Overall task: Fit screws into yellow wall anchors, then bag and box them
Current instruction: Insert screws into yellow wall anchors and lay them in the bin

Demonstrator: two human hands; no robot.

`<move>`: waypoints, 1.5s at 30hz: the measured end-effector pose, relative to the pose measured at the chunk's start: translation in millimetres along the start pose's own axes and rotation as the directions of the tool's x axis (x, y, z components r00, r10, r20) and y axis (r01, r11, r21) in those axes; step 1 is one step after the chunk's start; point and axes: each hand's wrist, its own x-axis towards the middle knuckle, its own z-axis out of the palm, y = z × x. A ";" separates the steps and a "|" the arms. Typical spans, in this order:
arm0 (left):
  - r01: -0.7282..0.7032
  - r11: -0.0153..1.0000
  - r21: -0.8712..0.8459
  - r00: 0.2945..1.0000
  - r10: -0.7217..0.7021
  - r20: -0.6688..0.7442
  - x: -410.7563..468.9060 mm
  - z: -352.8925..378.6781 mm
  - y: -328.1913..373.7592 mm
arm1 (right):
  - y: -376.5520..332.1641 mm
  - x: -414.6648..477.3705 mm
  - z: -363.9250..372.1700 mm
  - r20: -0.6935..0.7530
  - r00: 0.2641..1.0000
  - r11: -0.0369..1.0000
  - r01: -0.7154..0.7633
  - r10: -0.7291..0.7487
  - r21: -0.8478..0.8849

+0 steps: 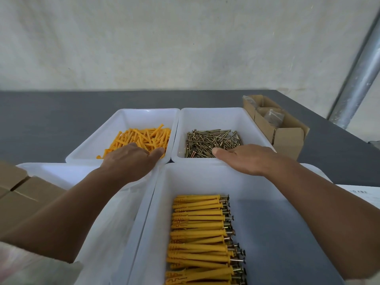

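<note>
Reaching over anchors (144,136) in far-left tub (123,118): left hand (131,159), thumb out, fingers hidden beyond the knuckles, grip not readable. Poised over screws (211,140) in far-right tub (216,116): right hand (250,159), thumb out, fingers hidden, hold likewise not readable. Anchors: yellow-orange plastic, slim, heaped crisscross. Screws: brass-toned, thin, tangled in a pile. Near tub (277,223): fitted anchors (199,233), yellow, slotted, stacked in a neat row, tips left, screw heads protruding right. Cardboard boxes (287,136) at right on grey table (51,116).
</note>
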 end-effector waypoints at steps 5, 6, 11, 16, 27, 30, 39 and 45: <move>0.030 0.999 0.010 0.999 -0.031 0.014 -1.1 -2.4 2.2 | -2.3 5.9 -4.5 0.106 0.992 0.983 -0.091 0.075 0.160; 0.030 1.000 0.005 0.999 -0.030 0.019 -1.5 -3.0 2.8 | -2.5 6.6 -5.3 0.131 0.988 0.975 -0.103 0.078 0.195; -0.003 1.000 0.000 1.000 0.003 0.017 -3.5 -6.1 3.9 | -2.9 9.6 -8.3 0.205 0.978 0.956 -0.101 0.044 0.275; 0.009 0.998 -0.060 0.998 -0.013 -0.062 -6.3 -9.1 5.4 | -1.4 11.4 -5.6 0.161 0.985 0.959 -0.103 0.061 0.263; 0.061 0.997 -0.052 0.997 -0.063 -0.055 -12.2 -21.5 11.9 | 0.1 14.6 0.1 -0.003 0.999 0.992 -0.041 0.042 0.119; 0.037 0.986 -0.163 0.999 -0.038 -0.006 -14.2 -23.4 11.0 | 0.7 12.1 -1.5 -0.024 0.999 0.989 -0.022 0.025 0.146; 0.059 0.916 -0.397 0.989 -0.107 -0.098 -16.8 -27.6 20.9 | 3.9 1.5 -8.5 -0.048 0.989 0.925 0.149 -0.141 0.350; -0.004 0.924 -0.383 0.974 -0.084 -0.212 -17.7 -27.8 23.4 | 10.5 -1.9 -11.4 -0.103 0.976 0.878 0.217 -0.191 0.426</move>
